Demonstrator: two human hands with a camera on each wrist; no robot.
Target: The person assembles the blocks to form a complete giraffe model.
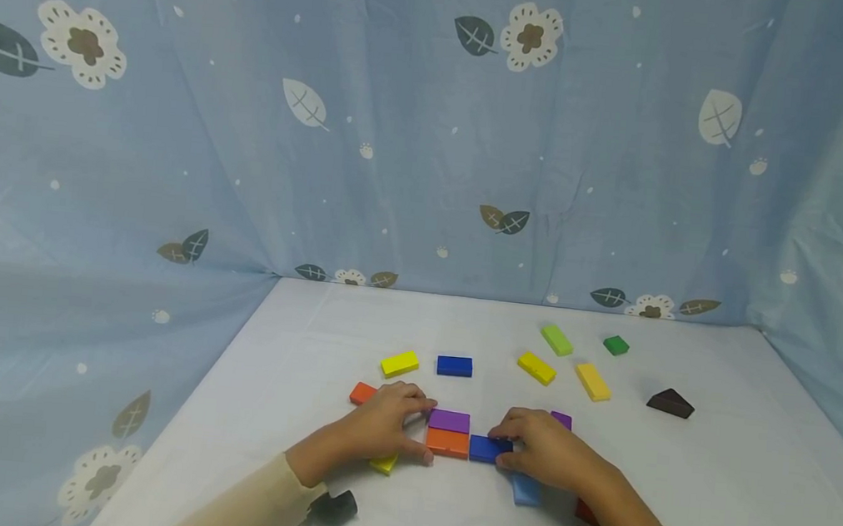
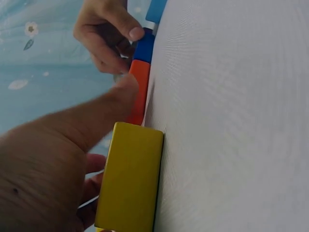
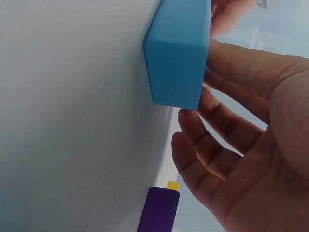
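In the head view, a purple block (image 1: 449, 421) lies directly behind an orange block (image 1: 448, 443), their long sides together. My left hand (image 1: 386, 423) is at their left ends, index fingertip by the purple block and thumb by the orange one, fingers spread and not wrapped round either. With thumb and index finger, my right hand (image 1: 544, 447) pinches a dark blue block (image 1: 484, 449) at the orange block's right end. A light blue block (image 1: 525, 490) lies just under that hand. Beside my left hand is a yellow block (image 2: 130, 179), large in the left wrist view.
Farther back on the white table (image 1: 342, 314) lie another yellow block (image 1: 399, 365), a blue block (image 1: 454, 366), a light green block (image 1: 557, 339), a green block (image 1: 616, 345) and a dark triangular block (image 1: 671, 403). A red-brown block (image 1: 586, 513) is partly under the right forearm.
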